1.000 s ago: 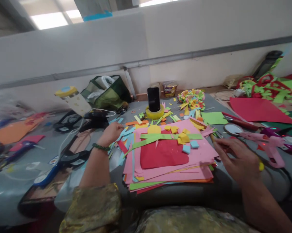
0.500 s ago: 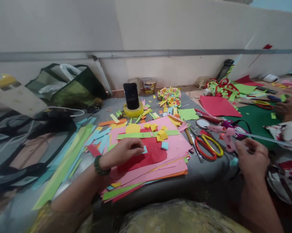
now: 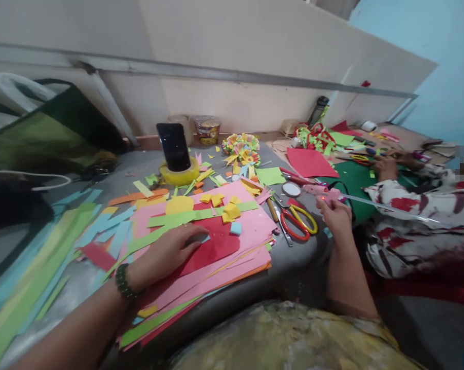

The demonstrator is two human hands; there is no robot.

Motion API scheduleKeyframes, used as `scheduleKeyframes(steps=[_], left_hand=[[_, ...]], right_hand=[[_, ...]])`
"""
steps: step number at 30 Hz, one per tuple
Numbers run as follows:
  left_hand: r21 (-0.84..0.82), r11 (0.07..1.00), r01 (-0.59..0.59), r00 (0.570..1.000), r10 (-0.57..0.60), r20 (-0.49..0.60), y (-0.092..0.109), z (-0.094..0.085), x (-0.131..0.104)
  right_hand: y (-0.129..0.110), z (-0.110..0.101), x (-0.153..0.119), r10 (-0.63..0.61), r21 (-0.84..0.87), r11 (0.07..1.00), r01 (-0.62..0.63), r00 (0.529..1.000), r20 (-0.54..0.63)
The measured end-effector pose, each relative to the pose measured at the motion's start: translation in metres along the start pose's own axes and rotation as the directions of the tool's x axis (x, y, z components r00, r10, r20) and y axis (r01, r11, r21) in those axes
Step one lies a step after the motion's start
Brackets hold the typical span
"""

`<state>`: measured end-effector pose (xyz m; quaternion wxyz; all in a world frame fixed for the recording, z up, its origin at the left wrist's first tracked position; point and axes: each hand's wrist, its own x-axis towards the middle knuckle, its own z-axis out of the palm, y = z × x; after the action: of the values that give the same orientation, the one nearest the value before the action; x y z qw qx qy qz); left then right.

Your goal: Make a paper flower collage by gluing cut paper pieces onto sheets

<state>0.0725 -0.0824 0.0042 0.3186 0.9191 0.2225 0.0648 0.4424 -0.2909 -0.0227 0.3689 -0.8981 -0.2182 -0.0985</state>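
My left hand (image 3: pixel 170 252) rests over the red paper (image 3: pixel 218 244) on the stack of pink sheets (image 3: pixel 255 255), its fingers curled near a small light blue piece. What the fingertips pinch is too small to make out. My right hand (image 3: pixel 336 215) is wrapped round the handle of a pink glue gun (image 3: pixel 324 193) with a long clear stick at its rear. Folded yellow pieces (image 3: pixel 230 209) and a light blue folded piece (image 3: pixel 235 228) lie on the papers, beside a green strip (image 3: pixel 201 215).
Scissors with red and yellow handles (image 3: pixel 295 224) lie between the stack and my right hand. A phone (image 3: pixel 173 146) stands in a yellow tape roll (image 3: pixel 180 173). Paper flowers (image 3: pixel 241 149) lie behind. At right, another person's hands (image 3: pixel 388 167) are over green paper.
My right hand has closed round the glue gun, which it was beside before. My left hand's fingers are lower over the red paper. The whole view has turned to the right.
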Motion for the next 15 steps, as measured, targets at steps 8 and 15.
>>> scheduleKeyframes(steps=[8, 15], left_hand=[[0.058, 0.998, 0.025, 0.995, -0.019, -0.097, -0.009, -0.001, 0.003], [0.050, 0.998, 0.038, 0.981, -0.028, -0.191, 0.030, -0.019, 0.007]], right_hand=[[-0.048, -0.021, -0.008, 0.125, 0.487, 0.873, -0.028, 0.978, -0.168], [-0.117, -0.017, -0.008, 0.004, 0.733, 0.673, 0.095, 0.991, -0.132]])
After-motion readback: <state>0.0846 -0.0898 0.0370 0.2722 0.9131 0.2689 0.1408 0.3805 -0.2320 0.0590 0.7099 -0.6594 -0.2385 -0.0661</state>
